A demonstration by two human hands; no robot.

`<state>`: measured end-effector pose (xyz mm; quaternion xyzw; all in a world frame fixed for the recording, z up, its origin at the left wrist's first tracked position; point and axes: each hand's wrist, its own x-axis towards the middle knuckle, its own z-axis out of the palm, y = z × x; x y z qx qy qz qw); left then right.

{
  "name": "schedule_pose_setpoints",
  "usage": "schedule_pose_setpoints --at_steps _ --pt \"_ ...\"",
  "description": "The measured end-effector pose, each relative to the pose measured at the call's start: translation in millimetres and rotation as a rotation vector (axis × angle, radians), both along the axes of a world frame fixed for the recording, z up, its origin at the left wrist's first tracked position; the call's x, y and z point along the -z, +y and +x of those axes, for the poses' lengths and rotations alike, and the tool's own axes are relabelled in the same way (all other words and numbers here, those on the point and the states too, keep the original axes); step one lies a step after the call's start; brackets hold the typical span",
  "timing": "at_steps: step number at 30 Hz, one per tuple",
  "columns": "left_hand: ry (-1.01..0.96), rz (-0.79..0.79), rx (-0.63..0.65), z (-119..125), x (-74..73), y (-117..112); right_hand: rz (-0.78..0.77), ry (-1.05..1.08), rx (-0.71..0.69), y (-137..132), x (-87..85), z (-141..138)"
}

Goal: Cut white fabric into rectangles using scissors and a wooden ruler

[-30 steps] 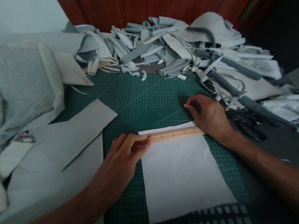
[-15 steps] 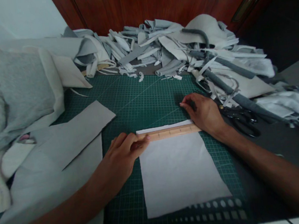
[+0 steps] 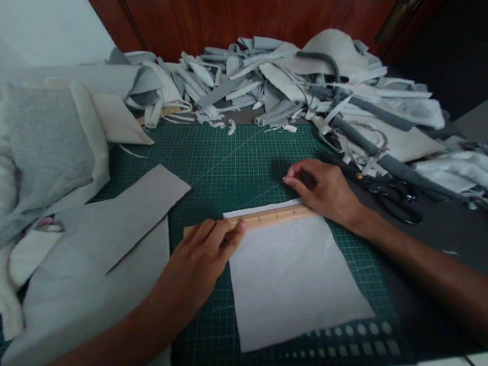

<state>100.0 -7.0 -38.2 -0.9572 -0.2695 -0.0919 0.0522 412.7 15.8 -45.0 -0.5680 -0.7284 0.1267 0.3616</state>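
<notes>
A wooden ruler [image 3: 270, 217] lies across the upper part of a pale fabric piece [image 3: 294, 277], with a narrow strip of the fabric showing beyond it. My left hand [image 3: 209, 243] is closed over the ruler's left part, thumb and fingers pressing on it. The ruler's left end sticks out past the knuckles. My right hand [image 3: 321, 189] rests at the ruler's right end, covering it. Its thumb and index fingertips are pinched together just above the fabric's top edge; anything held between them is too small to make out.
The fabric lies on a green cutting mat [image 3: 241, 154]. Black-handled scissors [image 3: 388, 193] lie right of my right hand. A large heap of grey and white scraps [image 3: 254, 82] lines the back. At left are a grey rectangular piece [image 3: 145, 212] and bundled fabric [image 3: 52, 140].
My right hand has shifted left along the ruler, covering more of its right part. The ruler's left end now shows beyond my left hand, which has moved slightly.
</notes>
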Motion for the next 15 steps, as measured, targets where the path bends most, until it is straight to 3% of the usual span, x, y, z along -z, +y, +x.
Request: schedule_pose_setpoints --at_steps 5,9,15 --pt "0.031 -0.003 -0.016 4 -2.9 -2 -0.266 0.256 -0.264 -6 -8.5 -52" --pt "0.069 0.027 -0.006 7 -3.0 -4 -0.308 0.269 -0.304 1 -4.0 -79" --pt "0.025 -0.039 -0.002 7 -1.2 -11 -0.326 0.183 -0.323 11 -0.2 -92"
